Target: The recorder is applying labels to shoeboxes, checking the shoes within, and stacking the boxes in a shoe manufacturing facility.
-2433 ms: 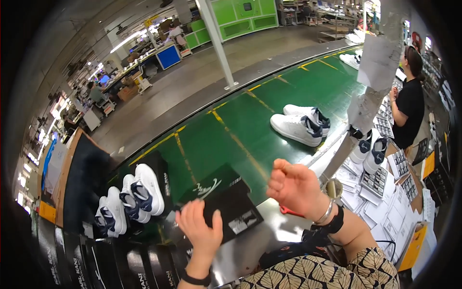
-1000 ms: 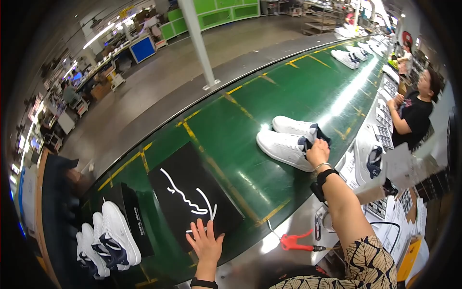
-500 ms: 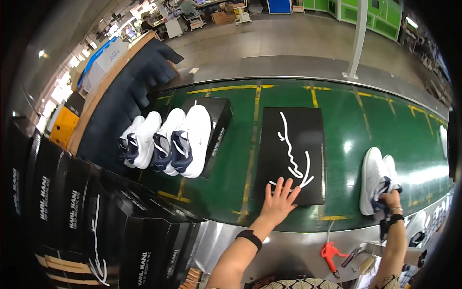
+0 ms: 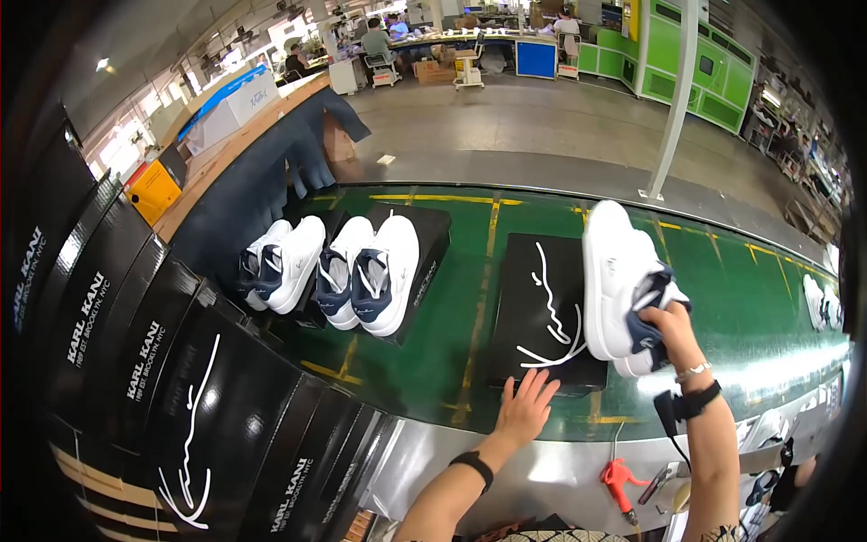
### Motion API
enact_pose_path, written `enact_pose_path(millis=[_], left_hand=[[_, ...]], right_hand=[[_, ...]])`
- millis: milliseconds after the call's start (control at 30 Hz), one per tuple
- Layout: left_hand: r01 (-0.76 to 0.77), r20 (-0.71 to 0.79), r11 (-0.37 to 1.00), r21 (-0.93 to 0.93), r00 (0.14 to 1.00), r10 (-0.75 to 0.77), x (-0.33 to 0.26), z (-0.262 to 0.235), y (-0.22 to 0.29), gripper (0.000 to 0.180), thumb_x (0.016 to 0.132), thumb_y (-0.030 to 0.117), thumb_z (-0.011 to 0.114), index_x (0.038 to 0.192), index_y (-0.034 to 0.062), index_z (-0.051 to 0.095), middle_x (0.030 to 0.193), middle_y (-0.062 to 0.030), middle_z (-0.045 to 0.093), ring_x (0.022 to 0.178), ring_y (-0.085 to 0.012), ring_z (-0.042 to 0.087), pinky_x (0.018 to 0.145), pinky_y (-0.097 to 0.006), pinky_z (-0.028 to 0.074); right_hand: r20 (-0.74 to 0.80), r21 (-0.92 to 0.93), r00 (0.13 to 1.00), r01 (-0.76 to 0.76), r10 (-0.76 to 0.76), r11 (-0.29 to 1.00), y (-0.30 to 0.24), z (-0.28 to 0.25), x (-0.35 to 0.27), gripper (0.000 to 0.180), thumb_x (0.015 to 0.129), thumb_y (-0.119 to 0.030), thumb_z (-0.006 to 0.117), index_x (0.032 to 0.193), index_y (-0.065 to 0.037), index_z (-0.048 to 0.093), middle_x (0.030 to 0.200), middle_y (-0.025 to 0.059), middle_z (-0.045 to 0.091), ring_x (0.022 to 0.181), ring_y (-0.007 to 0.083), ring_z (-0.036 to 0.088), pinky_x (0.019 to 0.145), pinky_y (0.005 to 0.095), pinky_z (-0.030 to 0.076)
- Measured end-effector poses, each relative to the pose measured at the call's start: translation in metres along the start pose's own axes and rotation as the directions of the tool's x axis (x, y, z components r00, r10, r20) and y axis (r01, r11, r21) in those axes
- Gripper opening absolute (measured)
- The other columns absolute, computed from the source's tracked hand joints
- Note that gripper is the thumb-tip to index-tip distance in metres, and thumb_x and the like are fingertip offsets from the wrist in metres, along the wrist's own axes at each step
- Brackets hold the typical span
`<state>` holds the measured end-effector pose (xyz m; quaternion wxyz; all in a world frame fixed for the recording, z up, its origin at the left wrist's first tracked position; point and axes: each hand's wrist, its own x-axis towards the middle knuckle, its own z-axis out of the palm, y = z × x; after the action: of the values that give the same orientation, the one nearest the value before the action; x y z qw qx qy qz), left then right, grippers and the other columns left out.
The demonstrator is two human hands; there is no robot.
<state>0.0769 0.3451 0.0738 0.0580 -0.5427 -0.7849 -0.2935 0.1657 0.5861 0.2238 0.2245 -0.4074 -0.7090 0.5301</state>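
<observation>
My right hand (image 4: 673,332) grips a pair of white sneakers (image 4: 607,280) with navy collars and heels, its fingers at the heel openings. The pair is tilted, held over the right side of a closed black shoe box (image 4: 528,298) with white script on its lid. At the box's near edge my left hand (image 4: 524,408) lies with fingers spread, touching or nearly touching the lid's front. The box rests on a green conveyor belt (image 4: 461,334) marked with yellow tape lines.
White sneakers (image 4: 386,271) stand on black boxes at the left of the belt. Stacked black shoe boxes (image 4: 226,406) fill the lower left. A red air gun (image 4: 619,483) lies on the metal ledge. More white shoes (image 4: 815,303) sit far right; a white post (image 4: 673,117) rises behind.
My right hand has lifted the sneakers off the belt and brought them leftward over the box. My left hand has slid back to the box's near edge. The view has tilted up.
</observation>
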Motion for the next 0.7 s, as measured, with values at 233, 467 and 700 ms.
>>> enact_pose_path(millis=[233, 467, 700], left_hand=[[0.289, -0.258, 0.943, -0.167, 0.910, -0.324, -0.029, -0.028, -0.054, 0.048, 0.069, 0.012, 0.061, 0.113, 0.0008, 0.045, 0.116, -0.0195, 0.046, 0.109, -0.0363, 0.043, 0.093, -0.043, 0.033], [0.655, -0.256, 0.509, -0.558, 0.448, -0.857, -0.013, -0.082, -0.120, 0.058, 0.068, 0.008, 0.063, 0.119, -0.0050, 0.038, 0.120, -0.0226, 0.042, 0.113, -0.0342, 0.040, 0.097, -0.040, 0.031], [0.392, -0.375, 0.323, -0.862, -0.063, -0.925, 0.021, -0.118, -0.173, 0.091, 0.066, 0.005, 0.071, 0.136, 0.0021, 0.013, 0.135, -0.0199, 0.027, 0.115, -0.0300, 0.039, 0.097, -0.037, 0.033]], right_hand=[[0.111, -0.872, 0.969, 0.202, -0.222, 0.446, 0.009, 0.095, -0.009, 0.039, 0.067, -0.039, 0.063, 0.078, -0.001, 0.061, 0.078, 0.0185, 0.063, 0.073, 0.0336, 0.062, 0.069, 0.0400, 0.049], [-0.111, -0.486, 0.703, 0.578, -0.703, 0.655, 0.029, 0.063, -0.042, 0.018, 0.073, -0.006, 0.058, 0.091, -0.004, 0.054, 0.091, 0.0127, 0.056, 0.087, 0.0293, 0.054, 0.076, 0.0366, 0.044], [-0.362, -0.223, 0.924, 0.047, -0.128, 0.974, 0.164, -0.042, -0.156, 0.010, 0.075, -0.003, 0.057, 0.085, 0.000, 0.058, 0.073, 0.0062, 0.057, 0.066, 0.0126, 0.055, 0.061, 0.0257, 0.045]])
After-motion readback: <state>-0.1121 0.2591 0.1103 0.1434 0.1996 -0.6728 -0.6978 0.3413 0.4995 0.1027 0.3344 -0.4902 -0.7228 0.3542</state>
